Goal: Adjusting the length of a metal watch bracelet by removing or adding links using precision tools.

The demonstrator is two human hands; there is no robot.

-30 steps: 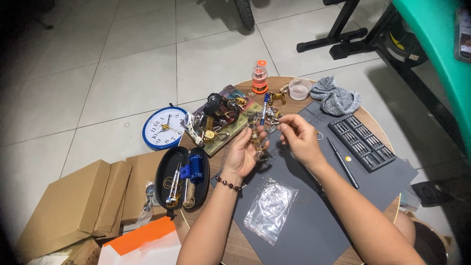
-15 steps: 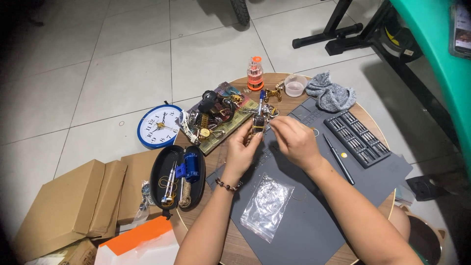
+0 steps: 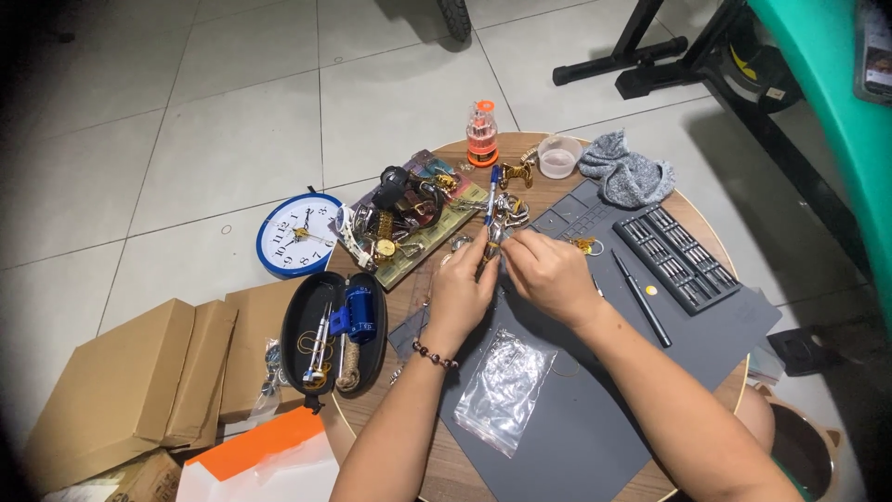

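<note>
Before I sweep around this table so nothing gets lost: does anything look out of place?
Yes. A blue-rimmed wall clock lies face-up on the floor tiles beside the round table, half under its edge, where a foot could catch it.

Blue-rimmed white clock (image 3: pixel 299 234), orange-capped bottle (image 3: pixel 481 132), grey cloth (image 3: pixel 626 174), dark grey mat (image 3: pixel 595 409), brown boxes (image 3: pixel 139 376).

Bright, even indoor light from above; soft shadows fall on the floor tiles (image 3: pixel 232 139). Corners darken with lens vignetting; edges bend slightly; focus is sharp.
</note>
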